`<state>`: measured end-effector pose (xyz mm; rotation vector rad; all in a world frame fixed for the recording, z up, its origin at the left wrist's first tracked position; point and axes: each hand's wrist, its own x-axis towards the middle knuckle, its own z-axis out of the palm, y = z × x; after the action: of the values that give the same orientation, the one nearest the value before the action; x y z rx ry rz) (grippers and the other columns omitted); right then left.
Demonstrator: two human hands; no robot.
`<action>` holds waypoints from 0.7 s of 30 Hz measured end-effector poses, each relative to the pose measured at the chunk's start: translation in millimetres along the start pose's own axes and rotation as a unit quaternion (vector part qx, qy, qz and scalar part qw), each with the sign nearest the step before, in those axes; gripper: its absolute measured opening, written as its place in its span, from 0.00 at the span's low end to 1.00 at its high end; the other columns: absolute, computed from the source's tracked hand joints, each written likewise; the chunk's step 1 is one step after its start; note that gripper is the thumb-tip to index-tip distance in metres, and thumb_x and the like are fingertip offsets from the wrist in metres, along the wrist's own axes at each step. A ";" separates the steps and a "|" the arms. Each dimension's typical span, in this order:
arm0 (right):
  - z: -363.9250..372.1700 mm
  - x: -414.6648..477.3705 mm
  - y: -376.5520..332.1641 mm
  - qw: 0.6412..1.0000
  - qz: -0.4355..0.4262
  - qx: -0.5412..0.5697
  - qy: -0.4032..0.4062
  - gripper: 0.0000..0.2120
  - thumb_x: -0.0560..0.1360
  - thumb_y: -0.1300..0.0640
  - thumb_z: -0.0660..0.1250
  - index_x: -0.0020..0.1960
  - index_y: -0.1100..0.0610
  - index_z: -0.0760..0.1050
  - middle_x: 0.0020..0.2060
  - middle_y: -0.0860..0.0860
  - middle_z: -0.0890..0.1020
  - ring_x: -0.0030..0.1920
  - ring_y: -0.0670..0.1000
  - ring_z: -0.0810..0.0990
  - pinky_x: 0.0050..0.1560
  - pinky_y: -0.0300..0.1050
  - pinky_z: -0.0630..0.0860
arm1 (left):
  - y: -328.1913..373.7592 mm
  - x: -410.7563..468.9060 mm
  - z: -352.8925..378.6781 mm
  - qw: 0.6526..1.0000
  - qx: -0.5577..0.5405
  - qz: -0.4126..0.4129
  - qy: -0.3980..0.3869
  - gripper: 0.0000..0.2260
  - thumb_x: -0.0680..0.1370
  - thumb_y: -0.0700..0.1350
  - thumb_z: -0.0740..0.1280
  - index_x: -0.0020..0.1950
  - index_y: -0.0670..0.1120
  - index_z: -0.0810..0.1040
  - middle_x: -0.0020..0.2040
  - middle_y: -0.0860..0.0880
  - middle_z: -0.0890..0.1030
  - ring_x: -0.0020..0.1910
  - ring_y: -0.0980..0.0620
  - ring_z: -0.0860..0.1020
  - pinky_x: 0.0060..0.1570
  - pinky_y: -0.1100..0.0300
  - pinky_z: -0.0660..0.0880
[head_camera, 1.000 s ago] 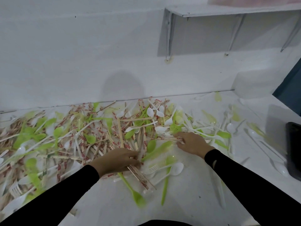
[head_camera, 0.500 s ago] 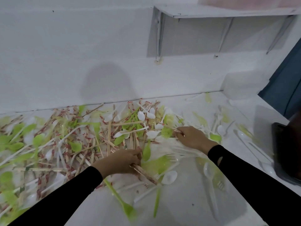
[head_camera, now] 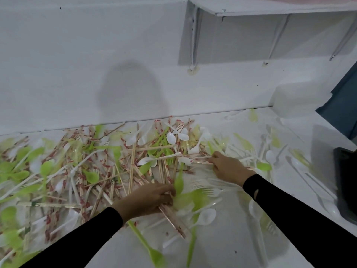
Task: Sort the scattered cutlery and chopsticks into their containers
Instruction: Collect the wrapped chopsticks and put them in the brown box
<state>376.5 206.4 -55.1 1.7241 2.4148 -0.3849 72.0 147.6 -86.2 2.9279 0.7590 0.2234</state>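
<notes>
A wide heap of cutlery [head_camera: 119,163] covers the white table [head_camera: 222,250]: green and white plastic spoons and forks mixed with wooden chopsticks in red-printed wrappers. My left hand [head_camera: 146,200] grips a bundle of wrapped chopsticks [head_camera: 173,221] that points down to the right. At the heap's right edge my right hand [head_camera: 229,167] pinches another wrapped chopstick pair [head_camera: 199,161] lying flat and pointing left. A white spoon [head_camera: 206,217] and a green spoon [head_camera: 148,246] lie near the bundle.
A black tray [head_camera: 345,186] sits at the table's right edge. A white container [head_camera: 293,101] stands at the back right corner. A wall shelf on brackets [head_camera: 270,10] hangs above. More spoons and forks lie scattered between my right hand and the tray.
My right hand has closed its fingertips on a wrapped chopstick pair at the heap's edge. My left hand keeps its chopstick bundle in about the same spot.
</notes>
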 end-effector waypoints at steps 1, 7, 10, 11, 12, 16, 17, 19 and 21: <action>1.7 -4.7 5.6 1.000 0.008 -0.003 -0.006 0.18 0.82 0.57 0.54 0.71 0.53 0.69 0.64 0.52 0.69 0.53 0.58 0.78 0.43 0.46 0.70 | 0.3 5.6 2.2 1.000 -0.006 -0.010 0.023 0.08 0.71 0.46 0.67 0.50 0.50 0.77 0.54 0.51 0.78 0.47 0.54 0.78 0.40 0.61 0.78; -8.2 -23.8 33.2 0.987 0.106 0.117 -0.007 0.09 0.82 0.54 0.55 0.53 0.54 0.73 0.49 0.53 0.78 0.45 0.53 0.75 0.43 0.46 0.68 | -12.0 59.3 -27.2 0.959 -0.138 -0.232 0.090 0.12 0.78 0.47 0.57 0.59 0.50 0.72 0.47 0.47 0.77 0.43 0.50 0.75 0.43 0.58 0.73; -14.1 -20.9 39.4 0.973 0.133 0.186 0.024 0.14 0.82 0.56 0.53 0.62 0.56 0.74 0.50 0.53 0.80 0.39 0.51 0.76 0.38 0.44 0.70 | -25.4 81.7 -48.5 0.930 -0.255 -0.251 0.081 0.02 0.82 0.52 0.58 0.50 0.57 0.66 0.34 0.48 0.74 0.31 0.48 0.72 0.34 0.53 0.71; -15.6 -18.8 39.3 0.967 0.134 0.211 0.041 0.15 0.83 0.56 0.52 0.62 0.57 0.74 0.50 0.53 0.80 0.37 0.49 0.76 0.36 0.43 0.70 | -29.9 88.3 -54.5 0.926 -0.266 -0.256 0.076 0.05 0.82 0.54 0.57 0.49 0.54 0.68 0.35 0.45 0.75 0.33 0.45 0.74 0.36 0.51 0.72; -17.4 -15.9 38.3 0.962 0.134 0.232 0.055 0.15 0.84 0.55 0.52 0.62 0.59 0.74 0.50 0.54 0.80 0.36 0.48 0.75 0.35 0.41 0.69 | -34.5 94.0 -57.4 0.924 -0.280 -0.254 0.060 0.09 0.83 0.53 0.57 0.50 0.48 0.69 0.38 0.41 0.76 0.37 0.44 0.75 0.40 0.52 0.73; -22.4 2.0 27.6 0.958 0.113 0.254 0.071 0.16 0.84 0.53 0.53 0.60 0.59 0.76 0.53 0.56 0.82 0.48 0.57 0.81 0.50 0.51 0.77 | -39.2 109.7 -66.5 0.885 -0.388 -0.254 0.045 0.09 0.85 0.39 0.53 0.46 0.44 0.66 0.42 0.47 0.77 0.41 0.59 0.77 0.45 0.67 0.72; -22.4 7.4 24.9 0.957 0.113 0.257 0.071 0.16 0.84 0.53 0.53 0.60 0.59 0.76 0.53 0.57 0.82 0.49 0.58 0.81 0.52 0.52 0.77 | -40.7 113.1 -67.2 0.870 -0.414 -0.257 0.081 0.09 0.85 0.39 0.53 0.46 0.44 0.66 0.41 0.46 0.78 0.40 0.57 0.77 0.47 0.65 0.74; -22.7 19.5 19.2 0.958 0.112 0.254 0.073 0.16 0.83 0.54 0.54 0.58 0.62 0.77 0.53 0.59 0.82 0.53 0.61 0.80 0.54 0.53 0.76 | -47.8 119.4 -68.2 0.815 -0.473 -0.290 0.170 0.07 0.85 0.41 0.54 0.48 0.45 0.67 0.37 0.46 0.75 0.34 0.53 0.76 0.43 0.58 0.76; -21.0 29.9 13.4 0.961 0.106 0.241 0.078 0.11 0.81 0.58 0.57 0.47 0.56 0.78 0.46 0.56 0.80 0.50 0.59 0.77 0.48 0.50 0.73 | -55.9 124.3 -73.3 0.803 -0.428 -0.352 0.220 0.07 0.84 0.48 0.58 0.47 0.48 0.68 0.36 0.49 0.72 0.30 0.56 0.72 0.36 0.59 0.72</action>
<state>379.9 243.7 -44.6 2.2630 2.3356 -0.8994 140.6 262.0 -7.8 1.6165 1.2992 0.8958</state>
